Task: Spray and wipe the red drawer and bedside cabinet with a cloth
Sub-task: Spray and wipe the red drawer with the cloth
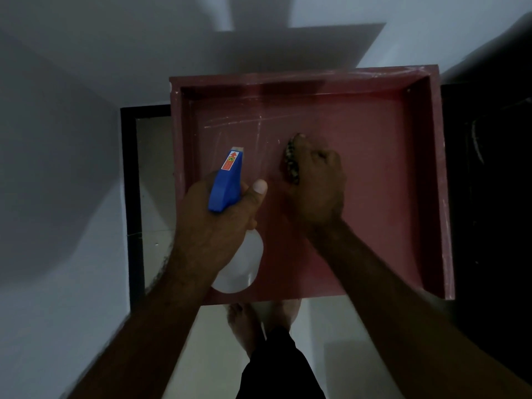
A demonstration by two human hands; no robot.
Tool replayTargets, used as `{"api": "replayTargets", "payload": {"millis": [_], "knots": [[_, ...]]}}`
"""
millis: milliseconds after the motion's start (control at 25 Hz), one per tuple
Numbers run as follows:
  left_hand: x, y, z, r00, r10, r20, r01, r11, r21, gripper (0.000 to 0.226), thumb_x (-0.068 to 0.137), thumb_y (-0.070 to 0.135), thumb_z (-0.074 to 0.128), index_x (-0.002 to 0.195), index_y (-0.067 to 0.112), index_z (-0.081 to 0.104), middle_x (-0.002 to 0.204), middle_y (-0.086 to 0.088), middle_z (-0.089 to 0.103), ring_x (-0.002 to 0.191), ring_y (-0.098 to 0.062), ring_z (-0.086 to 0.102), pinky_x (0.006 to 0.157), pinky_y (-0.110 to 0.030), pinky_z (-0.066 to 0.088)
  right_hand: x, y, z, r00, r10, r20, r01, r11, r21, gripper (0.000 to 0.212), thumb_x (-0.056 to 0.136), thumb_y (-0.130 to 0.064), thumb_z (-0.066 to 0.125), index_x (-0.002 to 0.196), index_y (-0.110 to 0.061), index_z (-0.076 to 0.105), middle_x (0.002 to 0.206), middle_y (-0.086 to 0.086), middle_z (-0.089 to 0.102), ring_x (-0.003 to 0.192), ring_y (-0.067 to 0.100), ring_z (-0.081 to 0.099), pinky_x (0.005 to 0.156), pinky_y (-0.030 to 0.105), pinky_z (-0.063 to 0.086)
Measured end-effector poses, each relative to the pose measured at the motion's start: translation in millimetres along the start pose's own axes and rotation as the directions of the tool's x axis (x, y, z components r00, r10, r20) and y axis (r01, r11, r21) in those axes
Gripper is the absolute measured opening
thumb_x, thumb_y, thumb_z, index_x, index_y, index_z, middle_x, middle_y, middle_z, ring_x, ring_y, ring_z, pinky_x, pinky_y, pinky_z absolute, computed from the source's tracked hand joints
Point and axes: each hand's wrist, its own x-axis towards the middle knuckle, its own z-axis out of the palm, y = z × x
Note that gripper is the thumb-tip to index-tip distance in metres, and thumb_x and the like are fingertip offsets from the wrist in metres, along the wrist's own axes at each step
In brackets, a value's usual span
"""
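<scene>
We see the left hand (213,223) curled round the neck of a spray bottle (226,180), its blue nozzle aimed into the red drawer (434,168). The right hand (316,182) clutches a patterned cloth (290,159) and presses it on the drawer's floor near the middle. Pale streaks mark that floor ahead of the nozzle. The bottle's white body hangs over the drawer's near left corner.

A: Carrier?
B: Pale glossy floor (161,180), black strip (129,197) along its left edge where it meets the wall (57,139).
A: On it?
B: Two bare feet (244,323), at the near edge of the red drawer (374,197). The drawer hides most of the floor; what it rests on can't be told.
A: In the drawer?
B: Patterned cloth (290,159) on its bottom, about mid-panel.
</scene>
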Motion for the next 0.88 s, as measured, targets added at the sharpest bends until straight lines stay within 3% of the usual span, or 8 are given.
{"api": "replayTargets", "payload": {"millis": [80,160,280,360,520,600,800,880], "knots": [[0.9,0.2,1.4,1.000,0.008,0.001,-0.008,1.000,0.017,0.030,0.090,0.039,0.073,0.084,0.010,0.064,0.070,-0.010,0.071,0.064,-0.017,0.071,0.058,-0.008,0.050,0.5,-8.0,5.6,0.992,-0.120,0.039,0.121,0.993,-0.006,0.074,0.086,-0.013,0.067,0.156,-0.016,0.045,0.154,0.005,0.054,0.130,0.036,0.047,0.100,0.050,0.043],[2.1,0.5,3.6,1.000,0.007,0.005,-0.007,1.000,0.006,0.030,0.089,0.039,0.074,0.085,0.010,0.064,0.069,-0.011,0.071,0.063,-0.016,0.071,0.059,-0.009,0.051,4.7,-2.3,1.9,0.989,-0.142,0.031,0.143,0.990,-0.012,0.072,0.084,-0.012,0.063,0.154,-0.016,0.047,0.150,0.006,0.057,0.127,0.036,0.048,0.097,0.051,0.045],[4.5,0.3,4.2,1.000,0.009,0.007,-0.009,1.000,0.000,0.033,0.089,0.039,0.074,0.085,0.007,0.064,0.069,-0.012,0.070,0.061,-0.015,0.070,0.059,-0.008,0.051,14.5,13.5,-8.1,0.997,0.023,-0.070,-0.022,1.000,0.015,0.073,0.079,-0.013,0.057,0.152,-0.013,0.050,0.132,0.015,0.066,0.121,0.040,0.050,0.094,0.049,0.046],[6.7,-0.2,3.6,1.000,0.017,0.004,-0.017,1.000,-0.002,0.034,0.089,0.038,0.074,0.085,0.005,0.064,0.068,-0.013,0.069,0.060,-0.014,0.070,0.059,-0.007,0.050,19.4,9.5,-6.6,0.994,0.075,-0.085,-0.075,0.997,-0.001,0.078,0.078,-0.008,0.063,0.153,-0.014,0.047,0.136,0.013,0.064,0.123,0.039,0.048,0.095,0.049,0.046],[10.4,1.8,4.2,0.999,0.032,0.004,-0.032,0.999,0.025,0.035,0.090,0.040,0.073,0.084,0.006,0.065,0.068,-0.011,0.070,0.060,-0.009,0.068,0.059,-0.005,0.047,18.0,-12.3,8.4,0.993,-0.109,0.036,0.110,0.993,-0.041,0.081,0.083,-0.012,0.073,0.158,-0.017,0.041,0.157,0.005,0.050,0.132,0.035,0.046,0.101,0.048,0.042],[11.1,4.3,4.1,1.000,0.024,0.007,-0.024,1.000,0.007,0.032,0.090,0.040,0.073,0.085,0.010,0.064,0.069,-0.012,0.071,0.062,-0.013,0.070,0.059,-0.005,0.048,22.9,-2.5,4.2,0.982,-0.179,0.064,0.183,0.981,-0.057,0.079,0.083,-0.013,0.073,0.156,-0.016,0.043,0.154,0.006,0.054,0.131,0.037,0.048,0.100,0.049,0.044],[15.3,8.8,-1.8,1.000,0.025,0.010,-0.025,1.000,0.010,0.030,0.092,0.038,0.072,0.082,0.010,0.064,0.070,-0.012,0.070,0.067,-0.022,0.070,0.059,-0.007,0.049,42.3,31.0,-13.5,0.994,0.074,-0.080,-0.076,0.997,-0.019,0.082,0.077,-0.005,0.062,0.156,-0.015,0.043,0.134,0.013,0.065,0.123,0.039,0.048,0.099,0.047,0.044],[17.7,10.2,-3.0,1.000,0.001,0.004,-0.001,1.000,0.009,0.027,0.091,0.038,0.072,0.080,0.014,0.063,0.072,-0.013,0.070,0.067,-0.022,0.070,0.058,-0.008,0.050,41.8,15.2,-5.8,0.997,0.026,-0.076,-0.028,0.999,-0.024,0.080,0.078,-0.006,0.064,0.155,-0.013,0.045,0.139,0.013,0.064,0.122,0.039,0.049,0.097,0.046,0.043]]}}
